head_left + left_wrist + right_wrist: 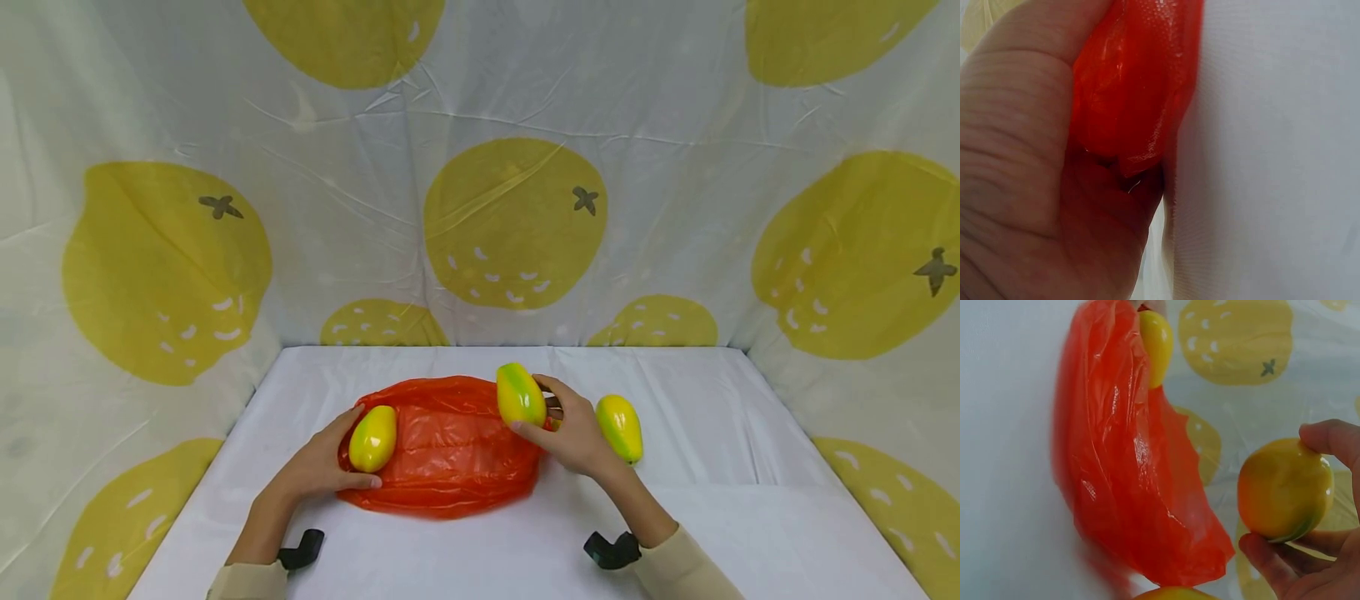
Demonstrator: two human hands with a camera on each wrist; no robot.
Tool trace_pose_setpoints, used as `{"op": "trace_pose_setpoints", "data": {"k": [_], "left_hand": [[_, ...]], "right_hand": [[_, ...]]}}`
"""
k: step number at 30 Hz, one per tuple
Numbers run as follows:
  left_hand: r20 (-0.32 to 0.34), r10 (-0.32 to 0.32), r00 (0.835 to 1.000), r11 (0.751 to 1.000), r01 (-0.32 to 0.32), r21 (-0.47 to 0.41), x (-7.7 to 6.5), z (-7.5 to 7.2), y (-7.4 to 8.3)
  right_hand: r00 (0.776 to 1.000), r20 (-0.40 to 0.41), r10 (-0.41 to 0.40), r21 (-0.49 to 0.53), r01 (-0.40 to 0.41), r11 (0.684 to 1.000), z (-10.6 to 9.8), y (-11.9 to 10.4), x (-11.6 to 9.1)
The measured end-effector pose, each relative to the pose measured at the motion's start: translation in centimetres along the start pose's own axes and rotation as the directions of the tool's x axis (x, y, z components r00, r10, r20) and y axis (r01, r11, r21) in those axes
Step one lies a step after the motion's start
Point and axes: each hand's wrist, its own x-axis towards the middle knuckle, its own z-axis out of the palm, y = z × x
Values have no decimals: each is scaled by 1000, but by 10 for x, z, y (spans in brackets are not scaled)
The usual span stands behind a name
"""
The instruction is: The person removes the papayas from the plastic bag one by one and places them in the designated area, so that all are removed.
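Note:
A red plastic bag [457,446] lies spread on the white table. My left hand [318,458] holds the bag's left end, thumb in front and fingers behind. A glossy yellow papaya [373,439] sits at that end, between thumb and fingers. Red film fills the grasp in the left wrist view, hiding the fingertips. Over the bag's right end, my right hand [573,429] grips a yellow-green papaya [521,395] between thumb and fingers. The right wrist view shows this held papaya [1285,490] raised beside the bag [1122,456].
Another yellow-green papaya [621,427] lies on the table [720,533] to the right of my right hand. A yellow patch [556,424] shows beneath the right fingers, mostly hidden. Lemon-print cloth walls [660,208] enclose the table at the back and sides.

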Motion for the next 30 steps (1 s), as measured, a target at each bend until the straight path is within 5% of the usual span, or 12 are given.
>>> {"op": "trace_pose_setpoints", "data": {"k": [12, 30], "left_hand": [[-4, -7, 1000, 1000, 7, 1, 0, 1, 1], [-1, -4, 1000, 1000, 4, 15, -1, -1, 3]], "right_hand": [[999, -20, 37, -50, -38, 998, -24, 6, -8], [998, -70, -11, -103, 3, 995, -55, 31, -15]]}}
